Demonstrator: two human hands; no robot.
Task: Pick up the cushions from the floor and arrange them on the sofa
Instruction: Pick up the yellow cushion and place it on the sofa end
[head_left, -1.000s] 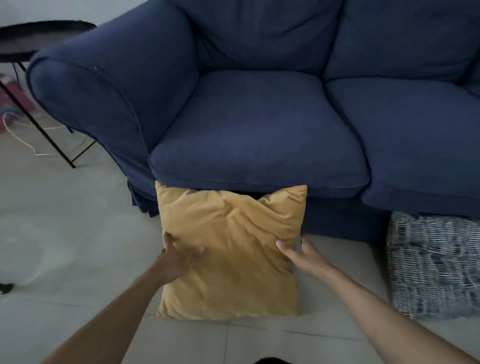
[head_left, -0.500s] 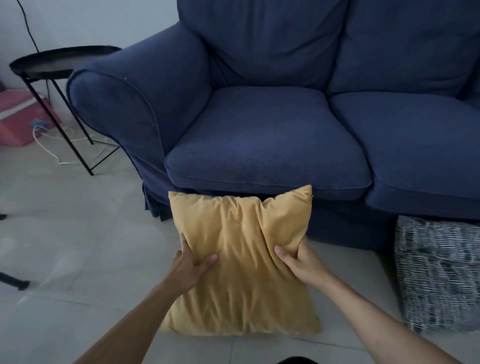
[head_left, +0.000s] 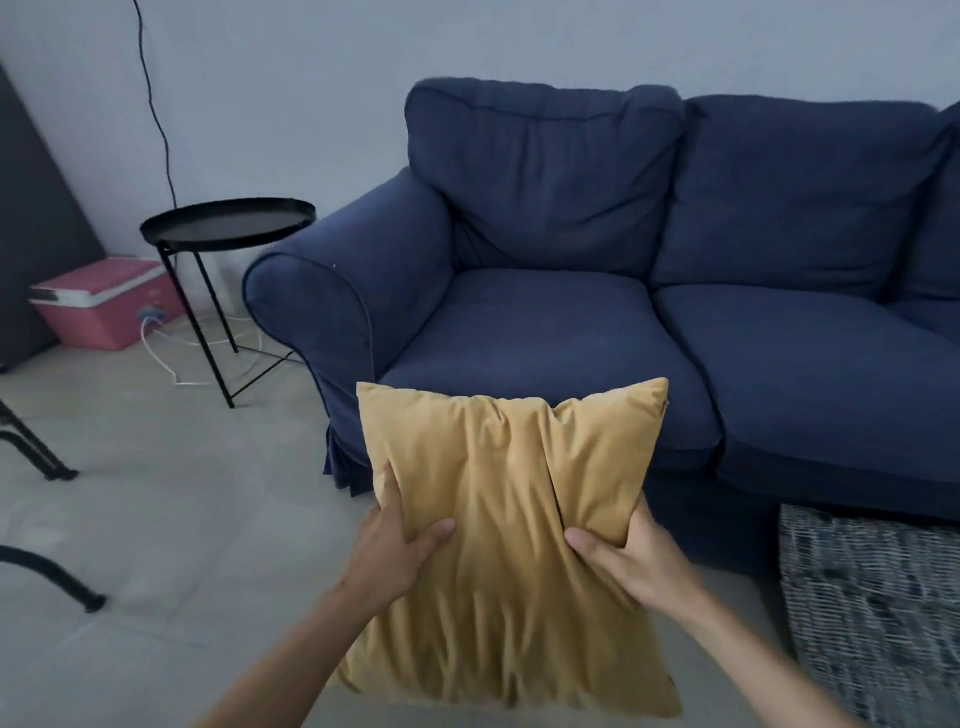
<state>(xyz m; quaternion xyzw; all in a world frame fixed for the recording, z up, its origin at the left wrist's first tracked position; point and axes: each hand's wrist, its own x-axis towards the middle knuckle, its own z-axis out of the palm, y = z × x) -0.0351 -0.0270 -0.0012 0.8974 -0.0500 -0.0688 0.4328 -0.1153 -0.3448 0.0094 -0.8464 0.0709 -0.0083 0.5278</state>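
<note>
I hold a mustard-yellow cushion (head_left: 511, 525) upright in front of me, off the floor, before the left seat of the dark blue sofa (head_left: 561, 332). My left hand (head_left: 397, 551) grips its left edge, thumb on the front face. My right hand (head_left: 631, 558) pinches its right edge the same way. A second cushion, black-and-white woven (head_left: 872, 618), leans on the floor against the sofa's front at the lower right, partly cut off by the frame.
A round black tray side table (head_left: 228, 221) stands left of the sofa arm. A pink box (head_left: 104, 306) and white cables lie on the floor behind it. Black furniture legs (head_left: 47, 571) reach in at the far left. Pale tiled floor (head_left: 171, 519) spreads left.
Both hands closed on the yellow cushion's sides and lifted it from the floor. My view rose, bringing the sofa back and wall into sight.
</note>
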